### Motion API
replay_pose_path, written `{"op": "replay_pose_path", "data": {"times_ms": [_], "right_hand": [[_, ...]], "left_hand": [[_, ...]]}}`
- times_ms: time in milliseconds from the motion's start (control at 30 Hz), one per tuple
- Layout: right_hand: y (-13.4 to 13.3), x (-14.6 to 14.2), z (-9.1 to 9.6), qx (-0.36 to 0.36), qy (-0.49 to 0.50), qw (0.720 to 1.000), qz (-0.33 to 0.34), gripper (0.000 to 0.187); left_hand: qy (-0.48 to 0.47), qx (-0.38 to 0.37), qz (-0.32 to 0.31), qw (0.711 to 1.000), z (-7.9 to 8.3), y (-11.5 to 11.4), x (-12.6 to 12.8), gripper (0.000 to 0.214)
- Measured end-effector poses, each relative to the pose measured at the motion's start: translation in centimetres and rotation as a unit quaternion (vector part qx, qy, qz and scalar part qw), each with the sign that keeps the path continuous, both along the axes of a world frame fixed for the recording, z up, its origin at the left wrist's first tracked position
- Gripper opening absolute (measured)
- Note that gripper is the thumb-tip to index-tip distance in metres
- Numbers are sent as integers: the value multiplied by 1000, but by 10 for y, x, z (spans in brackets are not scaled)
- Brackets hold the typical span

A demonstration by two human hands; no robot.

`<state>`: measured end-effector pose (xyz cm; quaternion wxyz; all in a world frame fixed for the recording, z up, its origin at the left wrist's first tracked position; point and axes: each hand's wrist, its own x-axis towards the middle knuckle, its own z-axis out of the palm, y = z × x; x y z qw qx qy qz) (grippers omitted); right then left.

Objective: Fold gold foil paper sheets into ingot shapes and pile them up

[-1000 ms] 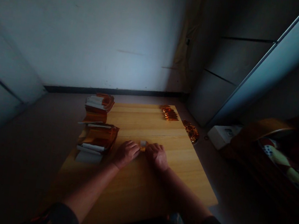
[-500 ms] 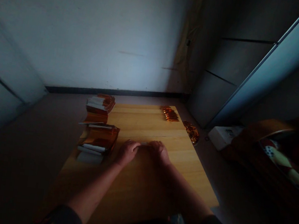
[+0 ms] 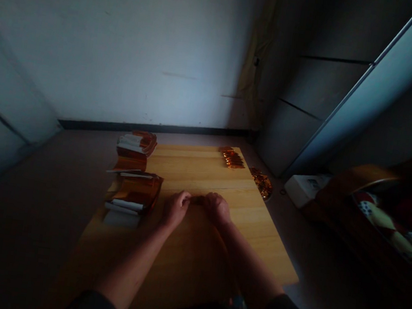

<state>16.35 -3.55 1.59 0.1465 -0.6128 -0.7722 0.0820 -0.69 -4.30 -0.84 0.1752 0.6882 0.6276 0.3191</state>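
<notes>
Between my two hands, a small strip of copper-coloured foil paper (image 3: 197,200) is stretched just over the middle of the wooden table (image 3: 192,263). My left hand (image 3: 176,208) pinches its left end, and my right hand (image 3: 217,208) has closed fingers on its right end. To the left of my left hand lie stacks of copper foil sheets (image 3: 134,189) with white backs, some curling up. A row of folded shiny foil pieces (image 3: 232,157) sits at the table's far right corner.
Beyond the table's right edge, a heap of shiny foil pieces (image 3: 261,183) is low down near the floor. A white box (image 3: 305,189) stands farther right, beside a wooden piece of furniture (image 3: 365,174) with cloth on it. A pale wall (image 3: 146,57) rises behind the table.
The strip between my hands showed a pale side before and now shows a dark copper side. My hands stay in nearly the same place; the view has shifted slightly.
</notes>
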Motion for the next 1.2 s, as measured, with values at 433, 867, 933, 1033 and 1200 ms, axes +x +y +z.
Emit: {"op": "replay_pose_path", "data": {"times_ms": [433, 867, 933, 1033, 1200], "right_hand": [[-2, -7, 6, -1, -84, 996, -4, 23], [6, -8, 7, -15, -133, 991, 10, 21], [6, -9, 7, -10, -130, 991, 12, 21], [5, -9, 6, -9, -123, 992, 9, 20], [5, -9, 5, -11, -108, 994, 17, 19]], "left_hand": [[54, 2, 59, 997, 10, -5, 12, 17], [157, -13, 94, 983, 19, -8, 23, 19], [167, -5, 92, 982, 19, -9, 22, 20], [179, 5, 93, 979, 20, -9, 23, 20], [199, -11, 107, 974, 24, -10, 26, 20]]}}
